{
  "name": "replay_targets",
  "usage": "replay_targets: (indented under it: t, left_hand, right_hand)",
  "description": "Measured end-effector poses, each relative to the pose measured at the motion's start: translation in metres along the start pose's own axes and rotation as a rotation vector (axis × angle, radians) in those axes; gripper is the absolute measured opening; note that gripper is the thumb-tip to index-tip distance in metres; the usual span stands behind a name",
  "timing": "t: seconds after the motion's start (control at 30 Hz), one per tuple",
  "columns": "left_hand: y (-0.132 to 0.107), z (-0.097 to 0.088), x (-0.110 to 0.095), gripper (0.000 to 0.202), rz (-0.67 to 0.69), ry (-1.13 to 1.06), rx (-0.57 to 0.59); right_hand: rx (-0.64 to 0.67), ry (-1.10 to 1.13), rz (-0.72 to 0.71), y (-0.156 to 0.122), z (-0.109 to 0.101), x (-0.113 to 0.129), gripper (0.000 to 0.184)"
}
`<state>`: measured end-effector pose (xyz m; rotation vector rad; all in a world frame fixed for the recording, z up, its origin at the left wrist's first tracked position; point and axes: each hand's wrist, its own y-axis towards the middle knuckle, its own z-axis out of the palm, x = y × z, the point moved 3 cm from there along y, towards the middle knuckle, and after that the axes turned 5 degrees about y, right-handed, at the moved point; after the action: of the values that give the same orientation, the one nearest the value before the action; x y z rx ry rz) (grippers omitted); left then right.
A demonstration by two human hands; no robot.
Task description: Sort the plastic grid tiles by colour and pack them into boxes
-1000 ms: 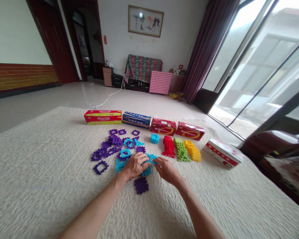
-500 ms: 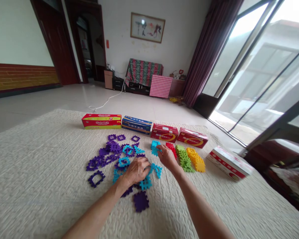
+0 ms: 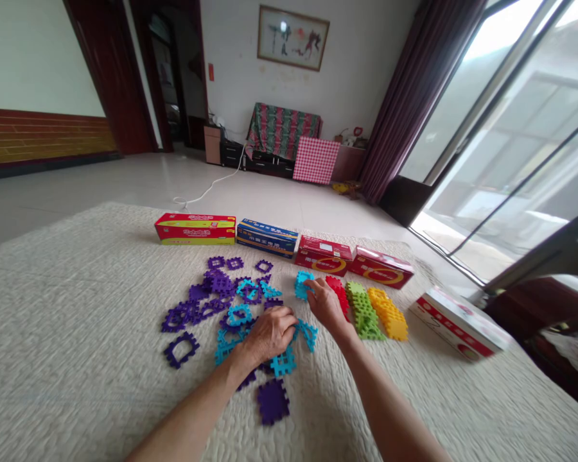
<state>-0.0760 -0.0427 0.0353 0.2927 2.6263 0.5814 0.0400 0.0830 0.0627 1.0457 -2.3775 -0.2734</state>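
My right hand [image 3: 328, 303] has its fingertips pinched at the near edge of a light-blue interlocking tile [image 3: 302, 283], left of the red tiles [image 3: 338, 294]. My left hand [image 3: 271, 332] is curled low over the pile, its fingertips closed at a light-blue piece [image 3: 297, 330] that they partly hide. A light-blue triangular frame [image 3: 310, 335] lies just right of that hand, and a light-blue window tile [image 3: 283, 363] lies below it. Many purple tiles [image 3: 218, 282] are scattered to the left. A solid purple square [image 3: 273, 402] lies nearest to me.
Green tiles [image 3: 363, 311] and yellow tiles [image 3: 388, 313] lie in overlapping rows at the right. Behind stand a red-yellow box [image 3: 195, 230], a blue box [image 3: 266, 238] and two red boxes [image 3: 324, 255]. A white-red box [image 3: 460, 324] sits right on the quilted mat [image 3: 101, 359].
The view has shifted slightly, so the boxes and tiles at the right appear farther right. Both hands stay at nearly the same places among the light-blue tiles.
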Motion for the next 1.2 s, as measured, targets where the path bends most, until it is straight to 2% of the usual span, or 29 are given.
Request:
replay_targets:
  t: [0.13, 0.33, 0.43, 0.53, 0.6, 0.73, 0.83, 1.03, 1.2]
  left_hand:
    - [0.002, 0.000, -0.002, 0.022, 0.022, -0.002, 0.023]
    - [0.003, -0.006, 0.002, 0.021, 0.017, 0.000, -0.007]
    - [0.003, -0.012, 0.009, 0.022, -0.004, 0.019, -0.027]
    - [0.002, -0.017, 0.017, 0.023, -0.020, 0.032, -0.038]
    - [0.000, -0.018, 0.023, 0.023, -0.036, 0.053, -0.027]
    - [-0.002, -0.018, 0.029, 0.023, -0.071, 0.090, 0.014]
    - [-0.003, -0.016, 0.029, 0.026, -0.067, 0.090, 0.021]
    - [-0.003, -0.015, 0.032, 0.027, -0.053, 0.079, 0.014]
    - [-0.001, -0.019, 0.037, 0.035, -0.101, -0.036, -0.027]
  right_hand:
    - [0.000, -0.054, -0.007, 0.001, 0.002, 0.002, 0.030]
    - [-0.167, -0.058, 0.007, 0.001, -0.005, 0.005, 0.035]
    - [-0.176, 0.001, -0.028, -0.006, -0.008, 0.011, 0.029]
    - [-0.092, 0.116, -0.098, -0.020, -0.010, 0.021, 0.020]
    - [0.027, 0.194, -0.159, -0.031, -0.010, 0.028, 0.019]
    - [0.282, 0.236, -0.277, -0.050, -0.008, 0.041, 0.038]
    - [0.379, 0.169, -0.295, -0.057, -0.003, 0.045, 0.048]
    - [0.359, 0.036, -0.278, -0.061, 0.007, 0.047, 0.020]
    - [0.246, 0.200, -0.244, -0.058, -0.005, 0.048, 0.020]
